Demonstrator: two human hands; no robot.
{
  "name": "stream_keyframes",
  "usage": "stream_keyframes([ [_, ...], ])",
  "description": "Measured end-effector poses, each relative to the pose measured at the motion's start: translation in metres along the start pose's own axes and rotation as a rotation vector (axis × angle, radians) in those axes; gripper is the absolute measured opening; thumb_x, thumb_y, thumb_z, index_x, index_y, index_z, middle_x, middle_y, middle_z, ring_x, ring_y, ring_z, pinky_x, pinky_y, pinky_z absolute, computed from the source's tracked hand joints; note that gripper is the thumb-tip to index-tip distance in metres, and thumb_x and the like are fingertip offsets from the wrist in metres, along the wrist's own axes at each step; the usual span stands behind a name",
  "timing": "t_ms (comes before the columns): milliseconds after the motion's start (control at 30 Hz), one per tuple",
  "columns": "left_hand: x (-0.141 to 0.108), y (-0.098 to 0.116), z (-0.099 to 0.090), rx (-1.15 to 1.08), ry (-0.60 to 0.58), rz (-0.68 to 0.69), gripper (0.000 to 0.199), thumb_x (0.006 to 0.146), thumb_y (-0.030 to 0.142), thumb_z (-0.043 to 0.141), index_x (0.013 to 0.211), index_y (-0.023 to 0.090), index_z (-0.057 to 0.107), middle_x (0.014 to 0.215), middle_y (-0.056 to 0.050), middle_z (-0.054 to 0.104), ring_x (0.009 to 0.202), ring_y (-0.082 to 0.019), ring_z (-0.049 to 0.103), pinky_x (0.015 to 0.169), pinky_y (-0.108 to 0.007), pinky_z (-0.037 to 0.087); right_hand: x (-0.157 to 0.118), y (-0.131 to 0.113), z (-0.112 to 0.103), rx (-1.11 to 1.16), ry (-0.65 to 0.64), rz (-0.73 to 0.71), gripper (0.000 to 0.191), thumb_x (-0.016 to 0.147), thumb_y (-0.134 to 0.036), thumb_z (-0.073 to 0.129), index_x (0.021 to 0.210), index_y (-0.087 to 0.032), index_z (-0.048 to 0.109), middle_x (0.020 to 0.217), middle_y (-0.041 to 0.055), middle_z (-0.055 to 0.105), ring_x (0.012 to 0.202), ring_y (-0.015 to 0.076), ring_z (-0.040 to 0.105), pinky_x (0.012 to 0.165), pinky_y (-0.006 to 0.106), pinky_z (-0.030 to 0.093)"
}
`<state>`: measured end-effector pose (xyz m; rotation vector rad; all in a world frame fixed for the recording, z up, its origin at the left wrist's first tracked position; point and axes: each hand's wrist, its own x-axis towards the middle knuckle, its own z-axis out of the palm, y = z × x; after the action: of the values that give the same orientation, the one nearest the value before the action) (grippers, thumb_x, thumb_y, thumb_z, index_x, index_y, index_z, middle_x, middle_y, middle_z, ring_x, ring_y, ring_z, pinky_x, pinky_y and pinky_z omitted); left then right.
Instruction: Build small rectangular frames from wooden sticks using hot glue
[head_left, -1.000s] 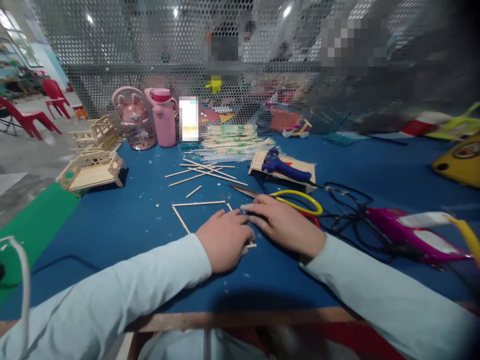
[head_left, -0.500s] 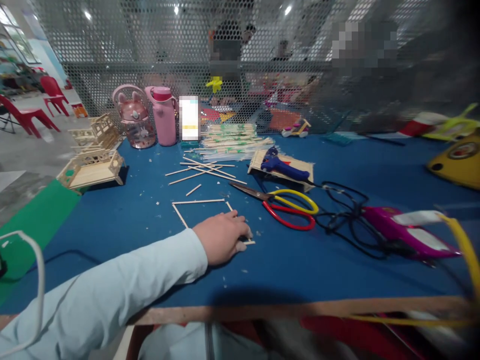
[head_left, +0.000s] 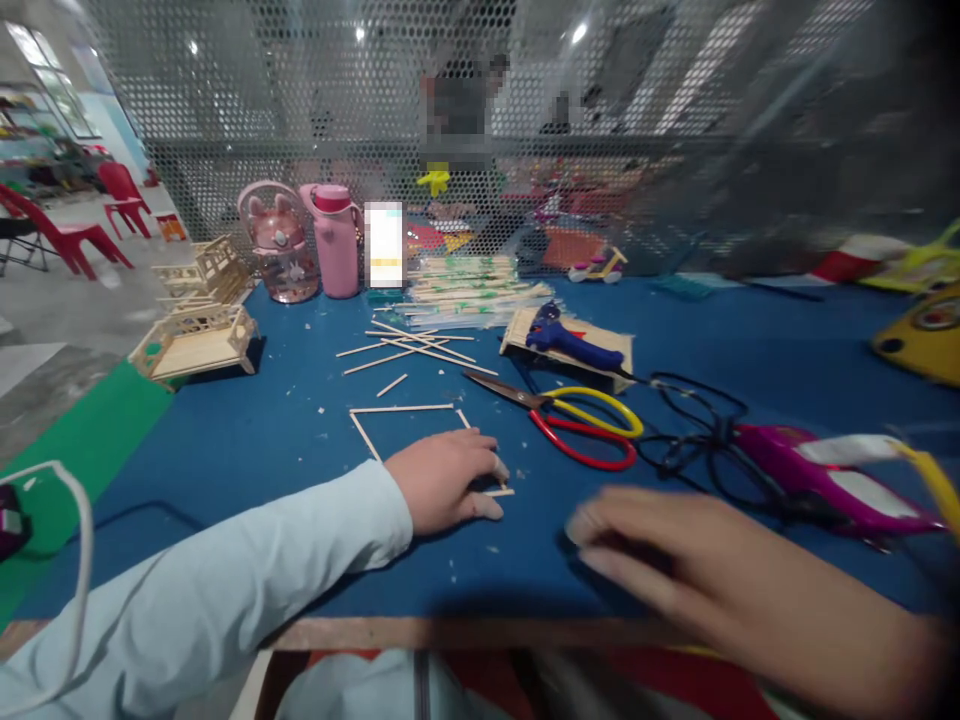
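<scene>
My left hand (head_left: 446, 482) lies on a frame of thin wooden sticks (head_left: 403, 409) on the blue table, covering its lower right part. Its fingers are spread and rest over the sticks, with the thumb apart. My right hand (head_left: 675, 560) is blurred above the table at the right, its fingertips close together; whether it holds anything cannot be made out. Scissors (head_left: 559, 410) with yellow and red handles lie beyond the hands. Loose sticks (head_left: 420, 345) cross each other behind the frame, and a short stick (head_left: 392, 385) lies nearer.
A blue glue gun (head_left: 574, 342) rests on a small wooden piece. A purple tool (head_left: 832, 475) and black cables lie right. Wooden models (head_left: 199, 350), pink bottles (head_left: 337, 245) and bagged sticks (head_left: 472, 290) stand or lie farther back, before a perforated screen (head_left: 300, 120).
My right hand has come into view from the right. My left thumb has moved slightly away from the fingers. The view has shifted a little.
</scene>
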<state>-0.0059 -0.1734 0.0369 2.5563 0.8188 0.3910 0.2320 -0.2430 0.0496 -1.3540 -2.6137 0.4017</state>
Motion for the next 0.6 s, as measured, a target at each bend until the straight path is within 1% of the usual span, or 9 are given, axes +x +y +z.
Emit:
stream_keyframes([
  [33, -0.003, 0.001, -0.002, -0.019, 0.024, -0.002, 0.028, 0.080, 0.033, 0.059, 0.101, 0.015, 0.060, 0.122, -0.013, 0.057, 0.122, -0.022, 0.045, 0.103, -0.036, 0.034, 0.027, -0.006, -0.010, 0.025, -0.123, -0.005, 0.013, 0.085, -0.030, 0.049, 0.080, -0.024, 0.060, 0.081, 0.0019, 0.062, 0.073, 0.0166, 0.058, 0.066, 0.029, 0.047],
  [67, -0.007, 0.003, -0.006, -0.034, 0.056, -0.002, 0.028, 0.081, 0.033, 0.058, 0.102, 0.015, 0.060, 0.122, -0.012, 0.057, 0.122, -0.021, 0.045, 0.103, -0.034, 0.034, 0.052, -0.011, -0.019, 0.030, -0.150, -0.012, 0.008, 0.081, -0.030, 0.054, 0.080, -0.023, 0.058, 0.080, 0.0021, 0.062, 0.072, 0.0171, 0.057, 0.066, 0.029, 0.046],
  [100, -0.013, 0.004, -0.012, -0.041, 0.099, -0.010, 0.025, 0.083, 0.031, 0.055, 0.102, 0.016, 0.060, 0.121, -0.011, 0.058, 0.121, -0.020, 0.046, 0.103, -0.033, 0.034, 0.073, -0.015, -0.025, 0.019, -0.134, -0.023, 0.013, 0.074, -0.032, 0.061, 0.081, -0.022, 0.057, 0.080, 0.0025, 0.061, 0.072, 0.0179, 0.057, 0.064, 0.029, 0.045],
  [167, -0.030, 0.003, -0.028, -0.029, 0.222, -0.068, 0.021, 0.085, 0.026, 0.050, 0.100, 0.017, 0.061, 0.115, -0.008, 0.062, 0.112, -0.017, 0.053, 0.097, -0.028, 0.040, 0.101, -0.019, -0.031, 0.006, -0.125, -0.040, 0.021, 0.071, -0.036, 0.064, 0.083, -0.021, 0.056, 0.083, 0.0032, 0.060, 0.074, 0.0185, 0.056, 0.064, 0.029, 0.044],
  [267, -0.058, -0.012, -0.057, 0.102, 0.475, -0.398, 0.024, 0.086, 0.025, 0.045, 0.100, 0.018, 0.062, 0.098, -0.005, 0.068, 0.090, -0.016, 0.062, 0.082, -0.027, 0.046, 0.116, -0.026, -0.030, -0.008, -0.087, -0.134, 0.021, 0.073, -0.038, 0.062, 0.085, -0.021, 0.058, 0.085, 0.0029, 0.059, 0.076, 0.0179, 0.056, 0.064, 0.028, 0.042],
  [333, -0.071, -0.028, -0.070, 0.191, 0.419, -0.602, 0.025, 0.084, 0.030, 0.047, 0.092, 0.016, 0.066, 0.089, -0.006, 0.070, 0.081, -0.018, 0.063, 0.075, -0.028, 0.045, 0.118, -0.035, -0.024, -0.014, -0.111, -0.250, 0.016, 0.075, -0.035, 0.061, 0.084, -0.022, 0.060, 0.084, 0.0027, 0.059, 0.078, 0.0177, 0.056, 0.066, 0.027, 0.041],
  [400, -0.075, -0.043, -0.073, 0.218, 0.269, -0.723, 0.033, 0.084, 0.038, 0.046, 0.089, 0.015, 0.068, 0.082, -0.007, 0.071, 0.074, -0.019, 0.063, 0.068, -0.028, 0.044, 0.118, -0.044, -0.015, -0.019, -0.141, -0.346, 0.013, 0.078, -0.034, 0.058, 0.083, -0.021, 0.062, 0.084, 0.0033, 0.059, 0.081, 0.0179, 0.055, 0.069, 0.028, 0.041],
  [467, -0.071, -0.052, -0.069, 0.237, 0.195, -0.758, 0.040, 0.082, 0.047, 0.045, 0.085, 0.015, 0.070, 0.076, -0.007, 0.070, 0.069, -0.019, 0.062, 0.061, -0.026, 0.042, 0.118, -0.051, -0.005, -0.017, -0.136, -0.378, 0.016, 0.080, -0.034, 0.056, 0.086, -0.021, 0.062, 0.086, 0.0040, 0.059, 0.082, 0.0183, 0.055, 0.073, 0.030, 0.041],
  [600, -0.057, -0.050, -0.057, 0.259, 0.176, -0.734, 0.045, 0.074, 0.054, 0.052, 0.083, 0.014, 0.069, 0.069, -0.006, 0.068, 0.062, -0.018, 0.060, 0.055, -0.025, 0.039, 0.119, -0.052, 0.008, 0.019, -0.106, -0.365, 0.023, 0.078, -0.037, 0.059, 0.093, -0.021, 0.062, 0.089, 0.0046, 0.059, 0.084, 0.0192, 0.053, 0.078, 0.034, 0.039],
])
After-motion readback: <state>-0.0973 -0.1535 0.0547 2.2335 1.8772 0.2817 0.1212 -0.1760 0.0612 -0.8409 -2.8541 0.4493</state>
